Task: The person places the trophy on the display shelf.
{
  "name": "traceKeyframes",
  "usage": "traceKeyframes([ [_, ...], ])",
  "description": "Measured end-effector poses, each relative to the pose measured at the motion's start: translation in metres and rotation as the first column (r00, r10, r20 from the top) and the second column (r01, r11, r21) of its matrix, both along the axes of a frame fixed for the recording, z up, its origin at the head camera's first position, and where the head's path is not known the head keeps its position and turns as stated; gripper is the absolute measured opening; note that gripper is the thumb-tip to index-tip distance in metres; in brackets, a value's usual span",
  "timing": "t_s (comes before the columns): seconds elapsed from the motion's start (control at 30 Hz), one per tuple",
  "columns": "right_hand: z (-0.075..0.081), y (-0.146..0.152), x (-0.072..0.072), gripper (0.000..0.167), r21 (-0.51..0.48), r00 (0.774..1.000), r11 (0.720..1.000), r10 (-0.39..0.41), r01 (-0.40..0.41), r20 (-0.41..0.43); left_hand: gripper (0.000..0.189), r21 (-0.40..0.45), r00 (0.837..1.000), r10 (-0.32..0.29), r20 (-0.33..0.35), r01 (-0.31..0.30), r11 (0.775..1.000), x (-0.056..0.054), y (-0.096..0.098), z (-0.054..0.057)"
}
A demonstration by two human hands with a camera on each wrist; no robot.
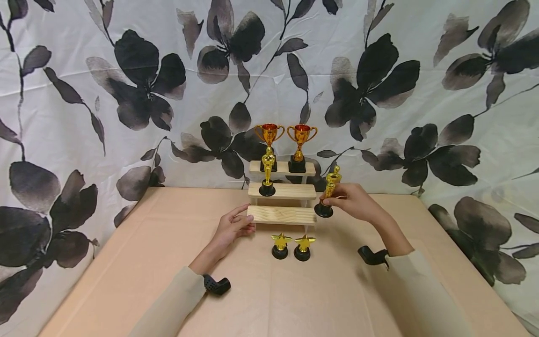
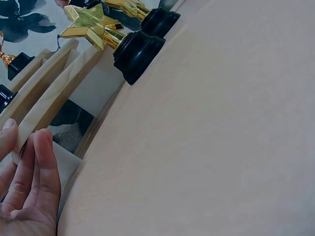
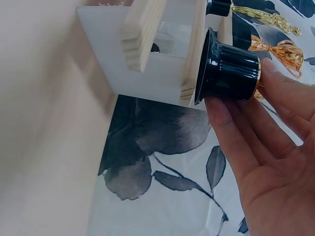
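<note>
In the head view my right hand grips a gold figure trophy low down, just right of a three-tier wooden shelf. Its round black base shows between thumb and fingers in the right wrist view, close to the middle plank's end. My left hand pinches the left end of the lowest plank, thumb above and fingers below. A matching figure trophy stands upright at the left of the middle tier. The top tier carries two gold cups on black bases.
Two small star trophies stand on the table in front of the shelf. The table has a pale tan cover. A white cloth with dark flowers hangs behind. Black devices are worn at both wrists.
</note>
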State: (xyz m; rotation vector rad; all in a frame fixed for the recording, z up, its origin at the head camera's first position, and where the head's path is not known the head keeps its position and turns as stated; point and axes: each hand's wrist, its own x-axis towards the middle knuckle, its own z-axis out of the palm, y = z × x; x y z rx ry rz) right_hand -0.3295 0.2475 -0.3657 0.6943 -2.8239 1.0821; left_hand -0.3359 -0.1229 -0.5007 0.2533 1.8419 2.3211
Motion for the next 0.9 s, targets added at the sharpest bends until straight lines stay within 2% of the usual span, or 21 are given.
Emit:
traceKeyframes([
  [0.4, 0.017, -0.017, -0.010, 0.014, 0.019, 1.000, 1.000, 0.000, 0.000, -0.006, 0.059, -0.010, 1.000, 0.001, 0.011, -0.001, 1.000, 0.000, -0.001, 0.000],
  [0.9, 0.026, -0.027, -0.019, 0.013, 0.037, 1.000, 0.999, 0.010, -0.009, -0.026, 0.061, -0.018, 1.000, -0.012, 0.001, 0.012, 1.000, 0.002, -0.001, 0.002],
])
